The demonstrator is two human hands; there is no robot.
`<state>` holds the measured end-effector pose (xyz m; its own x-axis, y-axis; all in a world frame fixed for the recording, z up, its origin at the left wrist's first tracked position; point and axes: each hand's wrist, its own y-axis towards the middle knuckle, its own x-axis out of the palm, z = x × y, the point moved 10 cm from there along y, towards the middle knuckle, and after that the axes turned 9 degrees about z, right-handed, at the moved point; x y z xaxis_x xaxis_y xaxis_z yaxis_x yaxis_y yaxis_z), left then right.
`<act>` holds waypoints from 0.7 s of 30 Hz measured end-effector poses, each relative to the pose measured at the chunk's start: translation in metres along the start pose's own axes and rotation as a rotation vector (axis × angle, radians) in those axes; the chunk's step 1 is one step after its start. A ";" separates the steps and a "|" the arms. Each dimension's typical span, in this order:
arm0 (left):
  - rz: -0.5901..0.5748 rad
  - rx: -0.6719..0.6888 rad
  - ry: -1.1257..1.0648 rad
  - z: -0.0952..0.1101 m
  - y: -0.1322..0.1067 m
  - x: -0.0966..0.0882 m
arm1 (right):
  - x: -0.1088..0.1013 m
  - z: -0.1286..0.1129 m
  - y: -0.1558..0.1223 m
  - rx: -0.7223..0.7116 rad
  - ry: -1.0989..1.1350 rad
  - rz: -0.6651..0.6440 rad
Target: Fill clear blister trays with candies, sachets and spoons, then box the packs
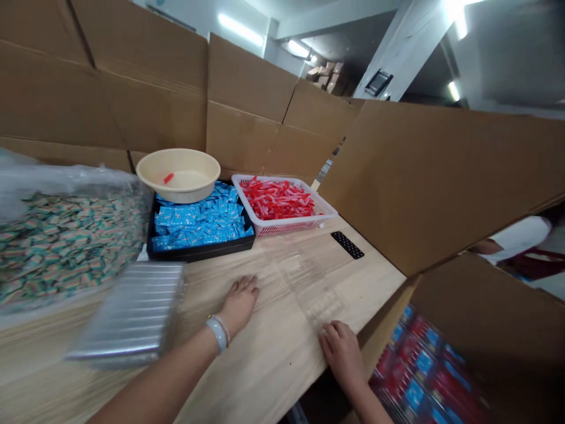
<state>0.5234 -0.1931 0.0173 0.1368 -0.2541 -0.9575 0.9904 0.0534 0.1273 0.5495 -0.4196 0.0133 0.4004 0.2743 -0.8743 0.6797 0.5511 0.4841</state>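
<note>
My left hand [241, 304] rests palm down on the wooden tabletop, fingers stretched out and holding nothing. To its right lies a thin clear plastic tray [324, 303], see-through and hard to outline against the wood. My right hand [345, 353] is at the tray's near corner by the table edge, its fingers curled and apparently gripping that corner; the thumb is hidden. Beyond my left hand, a black tray [203, 254] holds many blue printed sachets [198, 221]. A stack of clear plastic trays [128, 312] stands left of my left forearm.
A cream basin [179, 191] with one red piece sits on the sachets. Nearby are a white basket [293, 224] of red and pink sticks, a black perforated strip [348, 245] and a bag of small striped packets [75, 235]. Right, an open carton [494, 318] holds red-blue packs. Cardboard walls surround the table.
</note>
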 end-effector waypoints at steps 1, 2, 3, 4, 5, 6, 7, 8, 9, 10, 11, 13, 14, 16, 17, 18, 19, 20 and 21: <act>0.001 -0.009 -0.001 0.000 -0.003 -0.002 | 0.000 -0.006 0.003 -0.012 -0.023 0.001; 0.003 -0.019 -0.003 0.000 -0.006 -0.004 | -0.001 -0.010 0.008 -0.023 -0.041 -0.007; 0.007 -0.027 -0.008 -0.001 -0.010 -0.007 | -0.002 -0.012 0.012 -0.030 -0.059 -0.017; 0.012 -0.032 -0.014 0.000 -0.013 -0.009 | -0.004 -0.014 0.017 -0.032 -0.077 -0.027; 0.019 -0.034 -0.020 0.000 -0.016 -0.013 | -0.007 -0.014 0.020 -0.031 -0.093 -0.037; 0.029 -0.031 -0.026 0.001 -0.018 -0.017 | -0.009 -0.014 0.022 -0.031 -0.109 -0.048; 0.039 -0.027 -0.029 0.002 -0.020 -0.021 | -0.011 -0.014 0.022 -0.031 -0.122 -0.063; 0.046 -0.025 -0.030 0.004 -0.021 -0.025 | -0.012 -0.013 0.020 -0.033 -0.132 -0.085; 0.046 -0.026 -0.028 0.005 -0.021 -0.028 | -0.012 -0.012 0.018 -0.036 -0.138 -0.110; 0.040 -0.028 -0.024 0.005 -0.022 -0.032 | -0.010 -0.011 0.014 -0.040 -0.141 -0.134; 0.028 -0.024 -0.021 0.006 -0.023 -0.037 | -0.009 -0.010 0.011 -0.045 -0.142 -0.150; 0.026 0.004 -0.021 0.006 -0.027 -0.053 | -0.007 -0.008 0.011 -0.053 -0.137 -0.135; 0.050 0.016 -0.016 0.003 -0.030 -0.065 | -0.007 -0.008 0.015 -0.054 -0.134 -0.106; 0.146 -0.012 0.027 -0.017 -0.038 -0.096 | -0.006 -0.010 0.032 -0.055 -0.125 -0.037; 0.202 -0.070 0.075 -0.035 -0.043 -0.112 | -0.004 -0.012 0.043 -0.048 -0.124 -0.015; 0.247 -0.153 0.134 -0.056 -0.050 -0.125 | -0.001 -0.014 0.054 -0.029 -0.130 -0.011; 0.280 -0.242 0.198 -0.078 -0.059 -0.134 | 0.004 -0.015 0.065 0.005 -0.146 -0.025; 0.294 -0.329 0.258 -0.099 -0.068 -0.139 | 0.009 -0.014 0.073 0.052 -0.172 -0.052; 0.295 -0.398 0.304 -0.117 -0.077 -0.139 | 0.014 -0.012 0.077 0.103 -0.201 -0.089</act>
<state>0.4263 -0.0490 0.1105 0.3358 0.1123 -0.9352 0.8202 0.4533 0.3489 0.6001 -0.3635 0.0382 0.4434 0.0606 -0.8943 0.7727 0.4797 0.4156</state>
